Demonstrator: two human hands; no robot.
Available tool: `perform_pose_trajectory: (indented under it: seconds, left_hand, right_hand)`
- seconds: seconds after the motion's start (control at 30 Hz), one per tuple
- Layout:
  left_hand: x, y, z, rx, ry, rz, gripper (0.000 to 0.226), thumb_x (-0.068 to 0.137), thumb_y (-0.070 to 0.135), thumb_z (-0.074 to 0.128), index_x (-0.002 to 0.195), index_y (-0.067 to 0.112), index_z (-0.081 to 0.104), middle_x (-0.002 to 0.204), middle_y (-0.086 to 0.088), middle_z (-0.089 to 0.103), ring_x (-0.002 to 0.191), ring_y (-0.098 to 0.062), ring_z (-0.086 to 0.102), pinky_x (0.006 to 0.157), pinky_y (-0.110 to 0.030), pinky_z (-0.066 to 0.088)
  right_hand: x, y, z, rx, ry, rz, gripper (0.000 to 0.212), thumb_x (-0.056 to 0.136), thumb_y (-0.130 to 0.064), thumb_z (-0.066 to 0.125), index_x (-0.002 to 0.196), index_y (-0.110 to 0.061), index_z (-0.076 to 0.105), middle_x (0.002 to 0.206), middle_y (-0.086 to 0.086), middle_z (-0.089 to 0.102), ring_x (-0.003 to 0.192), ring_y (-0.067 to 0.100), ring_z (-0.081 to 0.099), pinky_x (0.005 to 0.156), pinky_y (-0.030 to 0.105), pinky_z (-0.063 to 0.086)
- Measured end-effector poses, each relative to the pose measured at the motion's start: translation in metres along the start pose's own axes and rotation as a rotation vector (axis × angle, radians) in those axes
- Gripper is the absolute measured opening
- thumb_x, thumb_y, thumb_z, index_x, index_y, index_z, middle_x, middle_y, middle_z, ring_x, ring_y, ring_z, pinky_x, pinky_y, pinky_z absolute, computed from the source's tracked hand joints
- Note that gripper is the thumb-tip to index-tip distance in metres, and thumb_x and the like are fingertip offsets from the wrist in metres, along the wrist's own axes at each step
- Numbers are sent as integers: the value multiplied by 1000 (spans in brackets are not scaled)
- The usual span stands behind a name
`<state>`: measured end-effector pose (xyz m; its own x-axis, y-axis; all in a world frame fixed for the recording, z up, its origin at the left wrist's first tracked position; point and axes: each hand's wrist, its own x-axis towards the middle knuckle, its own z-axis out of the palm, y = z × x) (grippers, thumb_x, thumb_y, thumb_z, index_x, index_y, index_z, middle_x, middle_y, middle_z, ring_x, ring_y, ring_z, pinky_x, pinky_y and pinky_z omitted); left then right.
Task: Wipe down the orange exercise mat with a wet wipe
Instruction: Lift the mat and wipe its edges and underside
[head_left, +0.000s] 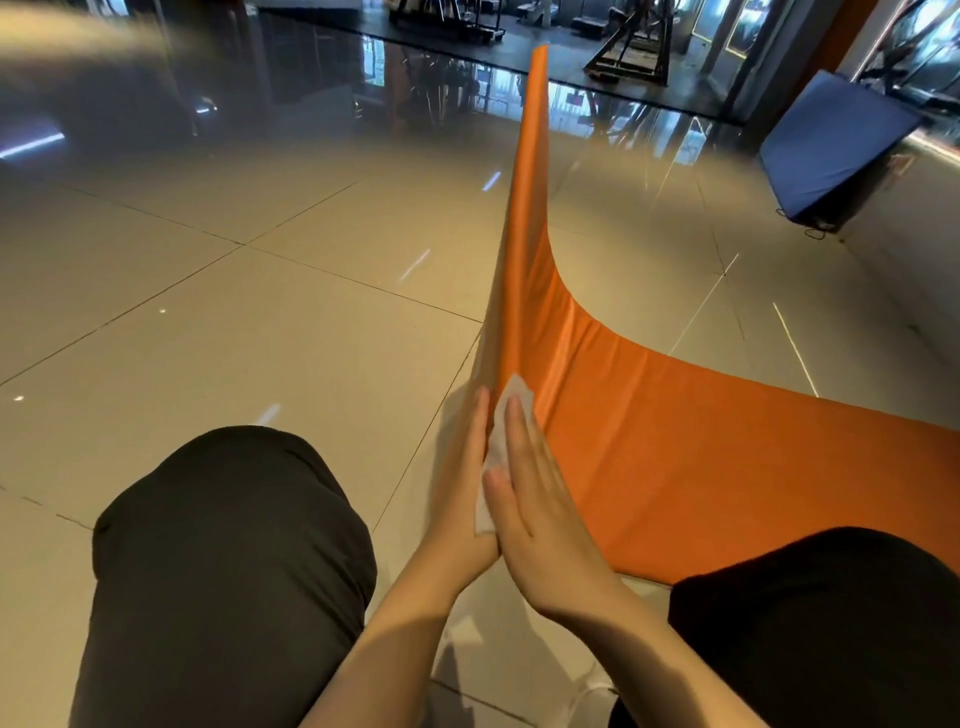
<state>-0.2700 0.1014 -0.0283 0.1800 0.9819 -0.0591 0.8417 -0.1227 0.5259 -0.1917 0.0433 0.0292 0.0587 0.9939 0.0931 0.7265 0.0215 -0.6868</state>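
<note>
The orange exercise mat (675, 441) lies on the tiled floor at the right, and its left edge is lifted up into a tall standing flap. My left hand (465, 467) lies flat against the outer side of that flap with straight fingers. My right hand (540, 499) presses a white wet wipe (511, 402) flat against the inner orange side, fingers straight, opposite the left hand. Most of the wipe is hidden between the hands and the mat.
My knees in dark trousers (223, 561) frame the hands on both sides. A blue mat (826, 145) leans against the wall at the far right. Gym machines (628, 47) stand at the back beyond the glossy tile floor (260, 312).
</note>
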Motion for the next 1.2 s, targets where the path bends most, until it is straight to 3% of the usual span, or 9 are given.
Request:
perform_pose_trajectory:
  seconds: [0.07, 0.17, 0.27, 0.37, 0.5, 0.6, 0.7, 0.87, 1.2]
  left_hand:
    - [-7, 11, -21, -666, -146, 29, 78, 107, 18, 23, 128, 56, -42, 149, 26, -32, 144, -4, -14, 103, 5, 7]
    - [-14, 11, -29, -677, -329, 408, 101, 90, 7, 61, 141, 59, -8, 161, 22, 1, 150, -3, 8, 121, -23, 20]
    - [-34, 19, -28, -727, -429, 458, 102, 78, 16, 51, 140, 68, -11, 159, 31, -3, 150, -25, 20, 118, -50, 30]
    - [-43, 9, -24, -669, -461, 511, 109, 78, 5, 48, 131, 78, -13, 151, 45, -13, 140, -44, 27, 97, -31, 44]
    - [-43, 12, -25, -679, -427, 495, 104, 84, 13, 58, 135, 75, -9, 152, 43, -5, 148, -19, 22, 114, -45, 34]
    - [-45, 11, -23, -801, -379, 325, 101, 73, 49, 71, 139, 71, -3, 148, 42, 11, 141, 12, 17, 112, -27, 27]
    - [-44, 9, -16, -637, -305, 340, 87, 77, 29, 59, 145, 49, 9, 132, 41, 6, 139, -1, 16, 106, -20, 23]
    - [-56, 11, -16, -551, -376, 372, 94, 69, 14, 38, 132, 65, -8, 131, 42, 1, 137, -11, 17, 114, -34, 29]
    - [-59, 10, -20, -439, -319, 390, 83, 82, 28, 52, 140, 61, 1, 128, 28, 16, 129, -13, 35, 108, -40, 36]
  right_hand:
    - [-5, 2, -3, -16, 10, 9, 53, 103, -47, 14, 137, -52, -26, 148, -34, -29, 139, -12, -25, 123, 34, -7]
    - [15, 11, -24, -11, 88, 10, 49, 102, -54, 13, 139, -54, -19, 151, -33, -22, 142, -9, -20, 123, 35, -5]
    - [54, 23, -61, -55, 201, -68, 53, 104, -45, 18, 147, -38, -11, 156, -21, -14, 147, -1, -13, 123, 31, -2]
    - [97, 31, -105, -164, 286, -66, 56, 108, -33, 20, 155, -18, -7, 163, -3, -8, 150, 9, -7, 123, 31, -1]
    - [114, 33, -111, -97, 303, -17, 60, 108, -37, 22, 156, -17, -9, 164, -1, -8, 148, 6, -5, 122, 26, 0]
    - [85, 29, -81, -43, 266, -50, 63, 107, -37, 26, 152, -25, -16, 160, -9, -15, 144, -2, -9, 116, 13, -2]
    - [37, 24, -34, 1, 195, -32, 61, 105, -37, 27, 139, -43, -23, 153, -18, -17, 143, -5, -5, 119, 17, 4]
    - [5, 32, -28, -149, 223, -22, 60, 102, -51, 20, 134, -51, -31, 140, -39, -27, 135, -16, -8, 116, 16, 5]
    - [102, 33, -112, -175, 370, 86, 66, 107, -29, 28, 154, -19, -18, 165, 8, -1, 150, 24, 14, 118, 36, 21]
